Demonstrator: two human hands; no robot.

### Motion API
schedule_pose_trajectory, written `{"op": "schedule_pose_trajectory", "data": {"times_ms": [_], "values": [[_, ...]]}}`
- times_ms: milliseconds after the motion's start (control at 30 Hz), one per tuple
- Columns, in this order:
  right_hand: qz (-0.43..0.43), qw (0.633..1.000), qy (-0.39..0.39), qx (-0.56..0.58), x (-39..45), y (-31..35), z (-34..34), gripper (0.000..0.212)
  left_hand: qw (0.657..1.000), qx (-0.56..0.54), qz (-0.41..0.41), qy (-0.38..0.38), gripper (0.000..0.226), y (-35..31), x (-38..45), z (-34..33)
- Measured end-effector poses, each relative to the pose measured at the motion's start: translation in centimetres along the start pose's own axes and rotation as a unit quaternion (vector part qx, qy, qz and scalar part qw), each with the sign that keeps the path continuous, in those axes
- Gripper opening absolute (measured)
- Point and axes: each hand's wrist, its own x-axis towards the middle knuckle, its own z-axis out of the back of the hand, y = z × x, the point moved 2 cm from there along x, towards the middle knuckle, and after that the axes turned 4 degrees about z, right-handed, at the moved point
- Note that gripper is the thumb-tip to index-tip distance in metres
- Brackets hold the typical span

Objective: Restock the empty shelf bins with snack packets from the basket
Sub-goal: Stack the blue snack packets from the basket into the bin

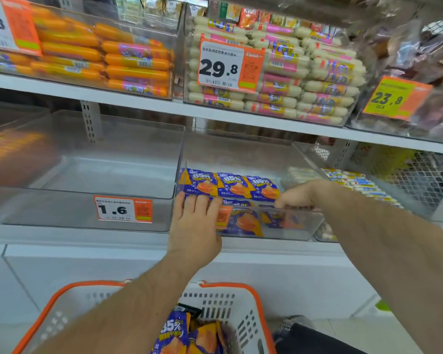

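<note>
we see the shelf [138, 104] first, with a clear bin [279, 223] in the middle row where blue snack packets [230, 186] lie in a neat row, likely so the fronts face the shopper. the bin to its left [100, 175] is bare. below, the basket [235, 310] holds more packets. our left hand [195, 226] lies flat on the bin's front, fingers straight, steadying it. our right hand [299, 195] curls over the rim, apparently pressing packets down.
</note>
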Motion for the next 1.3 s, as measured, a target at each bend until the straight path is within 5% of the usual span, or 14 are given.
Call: {"op": "schedule_pose_trajectory", "data": {"times_ms": [200, 400, 733, 1100, 1167, 1233, 1300], "values": [[0.023, 0.988, -0.088, 0.128, 2.5, -1.0, -1.3, 0.027, 1.000, 0.000, -0.004, -0.021, 0.072, 0.0, 0.0, -0.1], [0.012, 0.961, 0.018, 0.275, 2.3, -0.8, -2.4, 0.016, 1.000, 0.005, 0.012, 0.000, 0.069, -0.2, 0.0, 0.0], [0.015, 0.974, -0.008, 0.224, 6.0, -2.3, -2.1, 0.049, 1.000, 0.006, 0.017, 0.003, 0.068, -0.3, 0.1, 0.0], [0.029, 0.979, -0.017, 0.203, 2.5, -0.4, -2.2, 0.012, 0.996, 0.017, 0.029, 0.078, 0.070, -0.6, 0.0, 1.2], [0.026, 0.983, -0.086, 0.162, 1.3, -0.1, -1.9, 0.008, 0.995, 0.025, 0.027, 0.089, 0.076, -0.6, 0.2, 1.3], [0.042, 0.967, -0.237, 0.089, 0.6, -0.2, -1.5, 0.020, 0.994, 0.018, 0.030, 0.101, 0.085, -0.7, 0.2, 1.4], [0.092, 0.876, -0.474, 0.002, -0.4, 0.0, -1.8, 0.020, 0.997, -0.015, 0.015, 0.077, 0.095, -0.6, -0.6, 1.5]]}}
